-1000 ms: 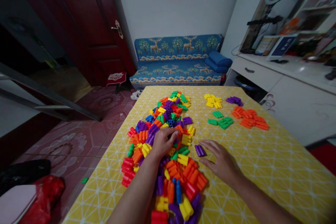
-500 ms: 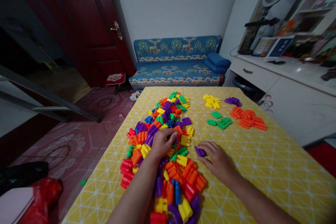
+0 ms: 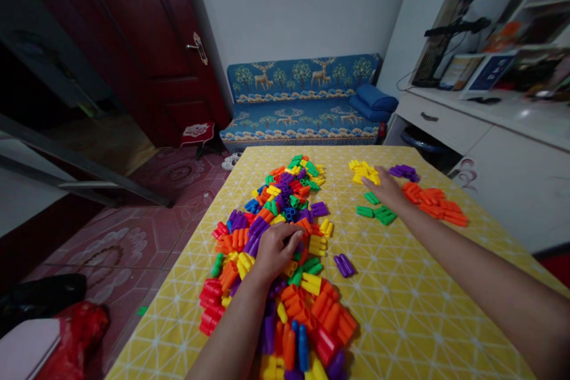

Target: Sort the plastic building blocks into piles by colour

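A long heap of mixed plastic tube bricks [image 3: 285, 231] in red, orange, yellow, green, blue and purple covers the left middle of the yellow-clothed table [image 3: 423, 309]. My left hand [image 3: 276, 249] rests on the heap with its fingers curled down among the pieces; what they grip is hidden. My right hand [image 3: 386, 189] reaches far across the table with its fingers stretched out, between the yellow group [image 3: 364, 171] and the purple group [image 3: 403, 171], above the green group [image 3: 376, 209]. A lone purple brick [image 3: 345, 265] lies beside the heap.
An orange group [image 3: 434, 203] lies at the far right. A blue sofa [image 3: 303, 101] stands beyond the table, a dark red door [image 3: 169, 53] at left, white cabinets [image 3: 490, 148] at right. A red bag [image 3: 75, 332] lies on the tiled floor.
My right hand has left the lone purple brick and stretched forward to the sorted groups at the far side. My left hand has stayed on the heap.
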